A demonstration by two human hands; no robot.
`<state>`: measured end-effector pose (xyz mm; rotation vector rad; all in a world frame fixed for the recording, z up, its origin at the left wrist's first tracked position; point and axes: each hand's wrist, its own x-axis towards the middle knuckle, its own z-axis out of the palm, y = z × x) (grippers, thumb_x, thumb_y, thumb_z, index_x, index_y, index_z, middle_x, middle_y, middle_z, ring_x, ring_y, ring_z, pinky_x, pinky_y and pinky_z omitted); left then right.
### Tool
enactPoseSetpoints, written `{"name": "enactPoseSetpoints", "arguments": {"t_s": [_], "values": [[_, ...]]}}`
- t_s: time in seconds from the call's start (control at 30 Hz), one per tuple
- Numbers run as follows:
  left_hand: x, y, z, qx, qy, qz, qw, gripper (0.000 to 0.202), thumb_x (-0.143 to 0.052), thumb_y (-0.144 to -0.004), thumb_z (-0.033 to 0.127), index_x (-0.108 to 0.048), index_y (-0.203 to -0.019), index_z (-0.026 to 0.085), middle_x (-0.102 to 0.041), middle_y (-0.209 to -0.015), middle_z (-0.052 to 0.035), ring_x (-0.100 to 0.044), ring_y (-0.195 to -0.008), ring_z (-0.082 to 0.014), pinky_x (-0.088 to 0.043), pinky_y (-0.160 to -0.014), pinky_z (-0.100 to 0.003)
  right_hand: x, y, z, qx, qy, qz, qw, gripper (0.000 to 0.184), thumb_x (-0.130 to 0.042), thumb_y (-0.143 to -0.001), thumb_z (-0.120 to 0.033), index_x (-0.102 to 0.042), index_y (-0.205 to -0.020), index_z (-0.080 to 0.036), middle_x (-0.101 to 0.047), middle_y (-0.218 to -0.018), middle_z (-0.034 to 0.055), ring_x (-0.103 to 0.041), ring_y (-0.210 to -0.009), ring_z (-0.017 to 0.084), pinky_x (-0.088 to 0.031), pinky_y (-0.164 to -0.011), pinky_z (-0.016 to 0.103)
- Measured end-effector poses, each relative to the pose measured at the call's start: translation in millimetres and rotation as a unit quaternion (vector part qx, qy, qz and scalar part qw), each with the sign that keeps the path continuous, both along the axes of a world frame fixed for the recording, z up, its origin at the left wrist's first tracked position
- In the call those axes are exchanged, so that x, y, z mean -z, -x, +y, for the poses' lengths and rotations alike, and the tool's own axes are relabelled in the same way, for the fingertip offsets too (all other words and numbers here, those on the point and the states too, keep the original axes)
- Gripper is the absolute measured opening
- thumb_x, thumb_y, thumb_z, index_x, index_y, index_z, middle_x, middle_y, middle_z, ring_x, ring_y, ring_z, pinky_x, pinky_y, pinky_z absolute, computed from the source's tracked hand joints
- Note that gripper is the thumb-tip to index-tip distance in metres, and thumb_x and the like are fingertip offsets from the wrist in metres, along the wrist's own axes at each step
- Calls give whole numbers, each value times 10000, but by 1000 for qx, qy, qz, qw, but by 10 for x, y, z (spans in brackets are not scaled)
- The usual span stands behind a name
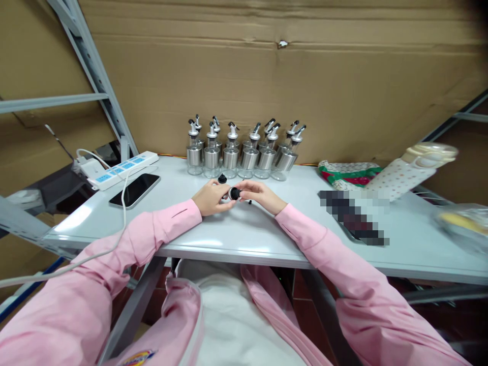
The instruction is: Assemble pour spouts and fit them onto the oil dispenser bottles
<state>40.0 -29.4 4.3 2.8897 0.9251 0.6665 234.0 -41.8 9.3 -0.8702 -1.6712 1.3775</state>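
Observation:
Over the middle of the table, my left hand (213, 198) is closed round a bottle pourer (234, 193) whose black ribbed stopper points to the right. My right hand (263, 195) has its fingertips pinched on the stopper end of the same pourer. Just behind my left hand a second black ribbed stopper (222, 178) shows, its lower part hidden by the hand. A small black piece (250, 202) sits below the right fingers, too small to name. Glass oil bottles (231, 161) with steel sleeves and pourer tops stand in rows behind my hands; the rightmost front one leans.
To the left lie a phone (135, 190) and a power strip (124, 170); a white cable (124, 218) crosses my left sleeve. At the right are a pixelated dark object (353, 216), a patterned cloth (348, 173), a tilted dotted bottle (407, 173) and a plastic-wrapped item (465, 226).

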Motion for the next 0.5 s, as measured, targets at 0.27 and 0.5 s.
{"name": "enactPoseSetpoints", "arguments": {"t_s": [0.27, 0.5], "values": [[-1, 3, -2, -4, -28, 4, 1000, 278, -397, -834, 399, -514, -844, 147, -616, -759, -14, -516, -592, -119, -328, -802, -328, 11, 6, 14, -20, 22, 28, 999, 319, -710, -629, -308, -579, -885, -169, -645, -755, -6, -613, -672, 103, -477, -653, 243], [15, 26, 27, 9, 0, 12, 1000, 317, -353, -879, 414, -525, -930, 153, -632, -898, -37, -558, -727, -151, -316, -805, -332, 29, 22, 18, -30, 29, 34, 999, 355, -744, -594, -289, -565, -877, -172, -636, -690, -23, -613, -646, 100, -481, -640, 239]]}}
